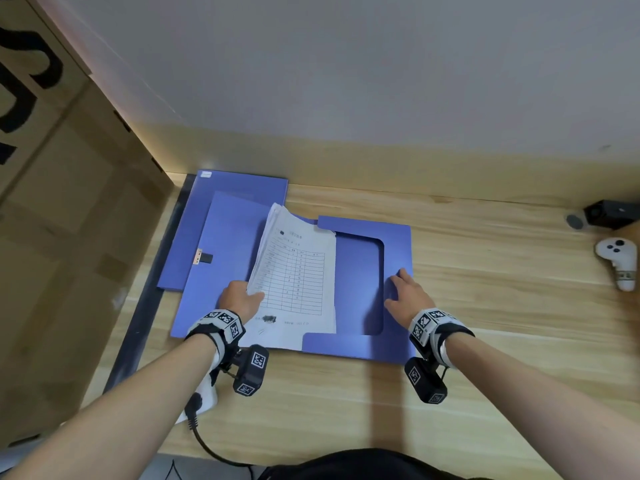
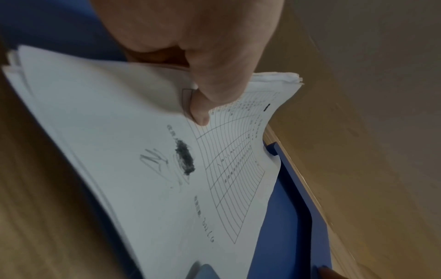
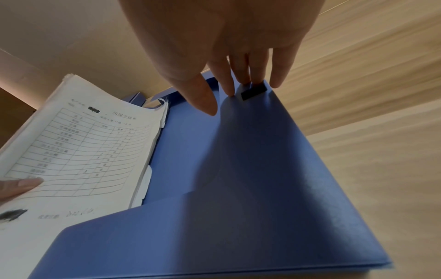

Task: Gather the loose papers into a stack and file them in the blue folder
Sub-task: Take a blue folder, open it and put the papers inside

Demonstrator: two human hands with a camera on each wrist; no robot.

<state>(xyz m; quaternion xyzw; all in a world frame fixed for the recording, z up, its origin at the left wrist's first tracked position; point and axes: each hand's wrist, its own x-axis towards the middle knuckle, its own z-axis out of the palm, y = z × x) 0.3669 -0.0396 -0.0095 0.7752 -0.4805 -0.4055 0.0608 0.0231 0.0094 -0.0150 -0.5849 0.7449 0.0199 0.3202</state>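
The blue folder [image 1: 360, 271] lies open on the wooden desk, its lid [image 1: 221, 216] folded out to the left. A stack of white papers [image 1: 298, 271] with a printed table rests partly inside it, the left side lifted. My left hand [image 1: 242, 299] pinches the stack's left edge, thumb on top [image 2: 200, 113] of the papers [image 2: 143, 151]. My right hand [image 1: 408, 296] lies with straight fingers [image 3: 229, 81] on the folder's right flap [image 3: 262, 169], near a black patch [image 3: 253, 92]. The papers [image 3: 78, 147] show at the left of the right wrist view.
A large cardboard box [image 1: 62, 220] stands at the left of the desk [image 1: 502, 306]. At the far right lie a white controller [image 1: 620, 265] and a small black device [image 1: 609, 213]. A white wall rises behind the desk. A black cable [image 1: 207, 445] hangs at the front edge.
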